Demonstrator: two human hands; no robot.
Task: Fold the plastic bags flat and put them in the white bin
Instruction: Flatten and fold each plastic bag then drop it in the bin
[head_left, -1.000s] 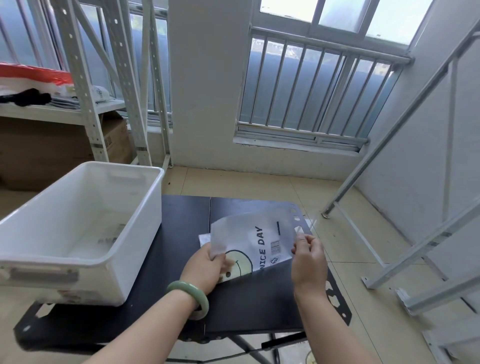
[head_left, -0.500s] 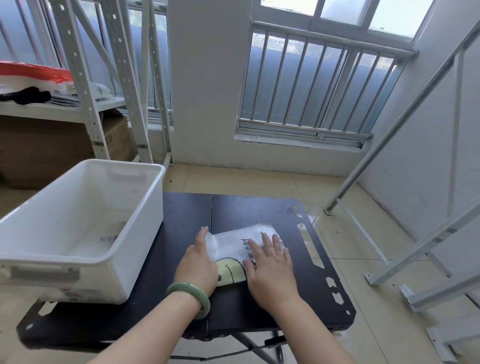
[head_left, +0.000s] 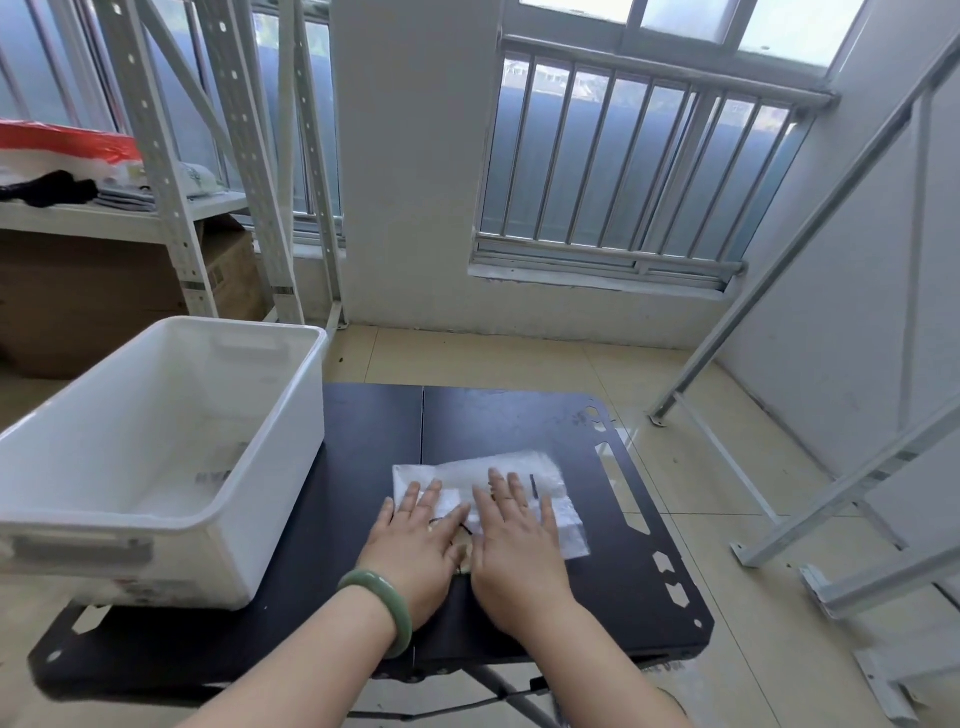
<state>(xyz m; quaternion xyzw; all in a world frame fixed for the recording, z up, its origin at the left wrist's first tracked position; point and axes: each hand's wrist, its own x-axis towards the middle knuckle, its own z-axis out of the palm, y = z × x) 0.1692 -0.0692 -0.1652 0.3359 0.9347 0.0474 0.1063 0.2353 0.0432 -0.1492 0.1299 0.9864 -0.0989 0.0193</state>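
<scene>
One plastic bag (head_left: 519, 464), likely light, limp, slippery: left hand (head_left: 415, 540) and right hand (head_left: 514, 538) press it flat-fingered on desk (head_left: 519, 415); pinch an edge.

Bin (head_left: 156, 441) on table (head_left: 519, 415) at left, bag (head_left: 524, 467) right of it, both hands (head_left: 415, 551) (head_left: 519, 551) on bag, shelving (head_left: 171, 156) far left.

Both hands, left hand (head_left: 415, 551) and right hand (head_left: 519, 545), flat on plastic bag (head_left: 524, 467) on black table (head_left: 363, 441); white bin (head_left: 291, 415) at left.
</scene>
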